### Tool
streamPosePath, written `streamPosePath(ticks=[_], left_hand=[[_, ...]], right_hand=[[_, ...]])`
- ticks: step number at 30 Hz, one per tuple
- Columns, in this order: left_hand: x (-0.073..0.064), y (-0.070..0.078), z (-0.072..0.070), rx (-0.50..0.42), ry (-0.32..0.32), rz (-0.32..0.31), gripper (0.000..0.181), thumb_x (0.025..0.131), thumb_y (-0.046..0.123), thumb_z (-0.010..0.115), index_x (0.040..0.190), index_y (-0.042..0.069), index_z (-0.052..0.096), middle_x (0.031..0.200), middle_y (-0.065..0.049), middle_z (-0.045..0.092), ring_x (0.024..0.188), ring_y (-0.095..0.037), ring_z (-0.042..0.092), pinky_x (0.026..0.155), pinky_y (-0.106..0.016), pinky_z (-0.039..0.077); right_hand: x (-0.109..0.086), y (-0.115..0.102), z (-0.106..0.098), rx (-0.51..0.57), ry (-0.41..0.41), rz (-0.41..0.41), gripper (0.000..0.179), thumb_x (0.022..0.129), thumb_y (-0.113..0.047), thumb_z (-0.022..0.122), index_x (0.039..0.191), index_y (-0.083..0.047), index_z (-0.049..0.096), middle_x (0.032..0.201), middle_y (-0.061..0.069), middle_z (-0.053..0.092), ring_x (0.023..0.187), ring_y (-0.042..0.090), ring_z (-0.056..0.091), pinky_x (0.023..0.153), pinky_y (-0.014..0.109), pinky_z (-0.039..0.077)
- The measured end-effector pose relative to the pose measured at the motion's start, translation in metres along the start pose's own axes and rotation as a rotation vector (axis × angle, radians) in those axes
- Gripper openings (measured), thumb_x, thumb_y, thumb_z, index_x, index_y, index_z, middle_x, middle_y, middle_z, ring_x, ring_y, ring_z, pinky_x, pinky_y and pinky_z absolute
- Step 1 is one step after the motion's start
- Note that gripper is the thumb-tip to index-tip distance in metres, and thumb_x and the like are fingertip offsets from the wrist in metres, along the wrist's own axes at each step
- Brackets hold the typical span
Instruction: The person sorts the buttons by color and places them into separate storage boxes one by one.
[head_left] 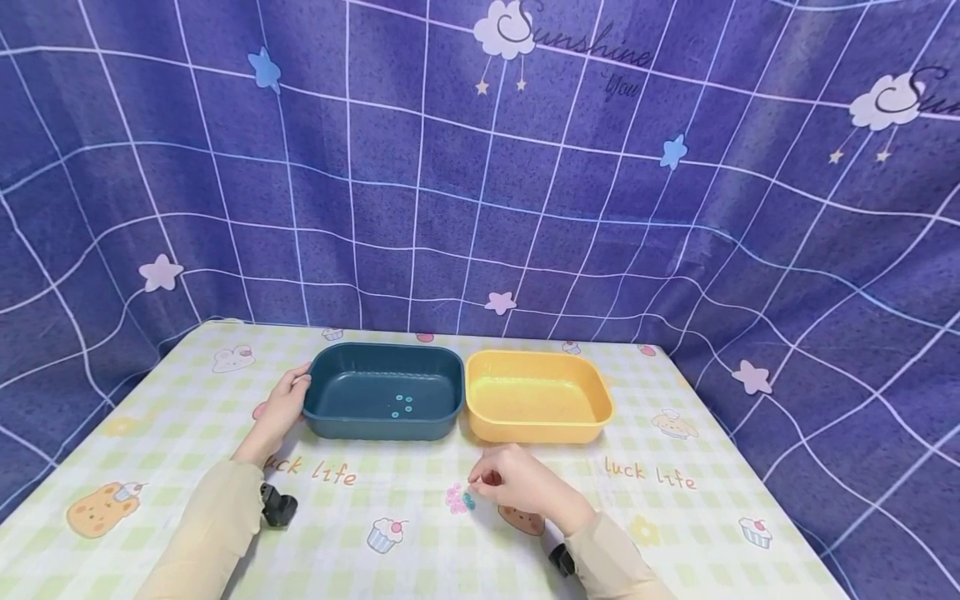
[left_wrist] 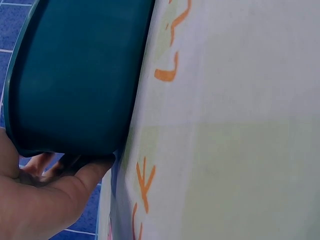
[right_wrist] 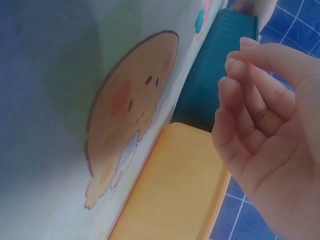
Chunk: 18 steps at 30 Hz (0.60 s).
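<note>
My left hand (head_left: 282,406) holds the left end of a dark teal plastic tub (head_left: 382,429), its fingers at the rim and outer wall; in the left wrist view that hand (left_wrist: 55,195) is against the tub's end. Several small light-blue, button-like discs (head_left: 408,409) lie inside. My right hand (head_left: 517,479) hovers over a small pile of pink pieces (head_left: 454,498) and teal pieces (head_left: 468,501) on the table. Its thumb and index fingertips meet or nearly meet in the right wrist view; no piece shows between them, though a tiny one could be hidden.
A yellow tub (head_left: 540,431) stands right beside the teal one, their ends close together. Both sit on a checked, cartoon-printed tablecloth (head_left: 315,542). Behind the table hangs a blue grid-patterned curtain (head_left: 450,208).
</note>
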<state>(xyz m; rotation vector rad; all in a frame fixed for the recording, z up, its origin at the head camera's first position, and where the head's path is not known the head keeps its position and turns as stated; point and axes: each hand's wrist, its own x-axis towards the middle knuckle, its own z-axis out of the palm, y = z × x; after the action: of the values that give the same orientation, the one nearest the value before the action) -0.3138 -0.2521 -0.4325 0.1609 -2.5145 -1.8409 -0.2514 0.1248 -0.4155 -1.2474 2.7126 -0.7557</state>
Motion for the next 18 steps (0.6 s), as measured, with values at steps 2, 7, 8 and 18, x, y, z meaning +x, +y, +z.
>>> streamPosePath(ticks=[2, 7, 8, 18], left_hand=[[0.0000, -0.0001, 0.0001, 0.004, 0.000, -0.001, 0.055, 0.103, 0.035, 0.017, 0.151, 0.009, 0.010, 0.153, -0.026, 0.014, 0.136, -0.044, 0.027, 0.103, -0.057, 0.037], [0.0000, -0.0004, -0.0005, 0.004, -0.003, 0.000, 0.055, 0.103, 0.034, 0.017, 0.151, 0.009, 0.010, 0.153, -0.026, 0.014, 0.135, -0.044, 0.027, 0.103, -0.057, 0.037], [-0.0002, -0.0006, -0.0007, 0.003, -0.004, 0.004, 0.055, 0.103, 0.034, 0.017, 0.151, 0.009, 0.010, 0.153, -0.027, 0.014, 0.135, -0.044, 0.028, 0.103, -0.057, 0.037], [0.0009, -0.0026, -0.0011, -0.008, -0.008, 0.013, 0.055, 0.103, 0.033, 0.018, 0.151, 0.008, 0.009, 0.153, -0.027, 0.013, 0.136, -0.045, 0.026, 0.103, -0.057, 0.036]], right_hand=[[-0.0007, -0.0005, 0.0007, -0.008, -0.015, 0.004, 0.008, 0.087, -0.013, 0.066, 0.088, -0.010, 0.073, 0.076, -0.009, 0.062, 0.068, 0.004, 0.054, 0.064, 0.011, 0.044], [-0.0018, -0.0014, 0.0011, -0.013, -0.056, 0.021, 0.007, 0.085, -0.010, 0.067, 0.088, -0.011, 0.073, 0.080, -0.009, 0.065, 0.072, -0.001, 0.055, 0.073, 0.012, 0.048], [-0.0018, -0.0015, 0.0012, -0.009, -0.064, 0.027, 0.007, 0.084, -0.010, 0.068, 0.088, -0.012, 0.073, 0.080, -0.009, 0.065, 0.071, -0.001, 0.055, 0.073, 0.012, 0.048], [-0.0019, -0.0038, 0.0030, -0.040, -0.109, 0.039, 0.005, 0.085, -0.014, 0.069, 0.086, -0.013, 0.074, 0.077, -0.012, 0.065, 0.066, -0.005, 0.049, 0.066, 0.010, 0.044]])
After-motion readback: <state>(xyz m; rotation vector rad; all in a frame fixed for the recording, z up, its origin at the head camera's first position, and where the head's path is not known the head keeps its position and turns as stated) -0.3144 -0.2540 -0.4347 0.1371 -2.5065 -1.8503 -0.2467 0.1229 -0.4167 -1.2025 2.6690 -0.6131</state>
